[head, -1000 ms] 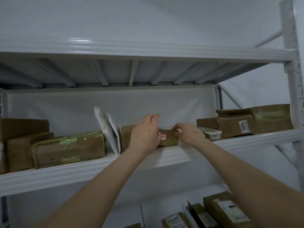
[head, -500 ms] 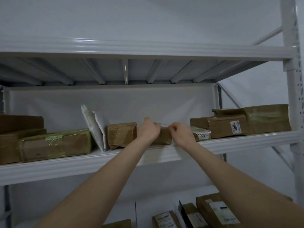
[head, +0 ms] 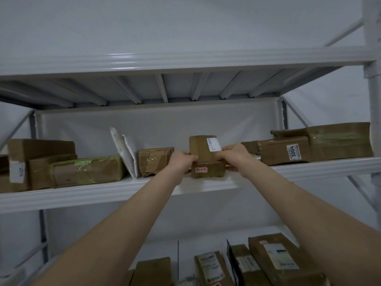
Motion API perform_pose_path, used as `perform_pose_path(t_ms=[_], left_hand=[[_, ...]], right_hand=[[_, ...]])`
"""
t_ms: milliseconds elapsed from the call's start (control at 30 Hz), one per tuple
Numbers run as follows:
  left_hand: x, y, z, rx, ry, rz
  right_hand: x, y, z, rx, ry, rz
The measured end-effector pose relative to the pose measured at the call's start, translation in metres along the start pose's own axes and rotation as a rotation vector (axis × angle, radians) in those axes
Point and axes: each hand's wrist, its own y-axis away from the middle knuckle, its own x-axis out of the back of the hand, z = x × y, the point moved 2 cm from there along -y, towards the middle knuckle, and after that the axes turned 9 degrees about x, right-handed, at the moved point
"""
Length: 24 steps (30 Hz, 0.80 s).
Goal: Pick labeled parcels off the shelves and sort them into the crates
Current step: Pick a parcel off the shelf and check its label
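Brown kraft paper everywhere on this rack, lol. Both my arms are stretched up to the middle shelf [head: 309,169], and I've got a small brown parcel [head: 201,148] with a white label at its top right corner pinched between my two hands. My left hand [head: 182,163] is curled around its lower left edge, my right hand [head: 234,155] clamps the right side just under the label, fingers [head: 226,148] wrapped tight on it. It stands upright, right on top of or just above a second small parcel [head: 208,169] that has a red-bordered sticker with handwriting on its front; can't tell if the two are actually touching. My right hand's lower fingers also sit against the right end of that lower one.

To the left on the same shelf: a taped brown box [head: 154,161], then a couple of white padded mailers [head: 123,151] leaning upright against it, then a long parcel with greenish tape [head: 86,172], and more brown boxes stacked at the far left. To the right there's a brown box labelled 3004 [head: 284,151], with a bigger taped package [head: 338,140] beside and behind it.

Down on the lower shelf I can see several more labelled parcels [head: 274,256] standing or leaning on edge. White metal upright on the far right, another shelf overhead.
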Motion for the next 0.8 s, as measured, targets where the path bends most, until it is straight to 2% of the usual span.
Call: perform_pose_path(t_ms=[167, 267, 400, 633, 800], left_hand=[[0.0, 0.011, 0.005, -0.121, 0.119, 0.056], [0.001, 0.016, 0.012, -0.169, 0.141, 0.088], [0.003, 0.018, 0.013, -0.173, 0.116, 0.02], [0.012, 0.019, 0.015, -0.149, 0.252, -0.06], [0.016, 0.015, 0.015, -0.103, 0.265, -0.118]], right_hand=[[0.01, 0.009, 0.003, 0.128, -0.138, 0.043], [0.016, 0.012, 0.001, 0.111, -0.244, 0.078], [0.022, 0.017, 0.003, 0.036, -0.423, 0.054], [0.021, 0.018, 0.009, 0.054, -0.388, -0.002], [0.014, 0.019, 0.013, 0.024, -0.54, 0.006]])
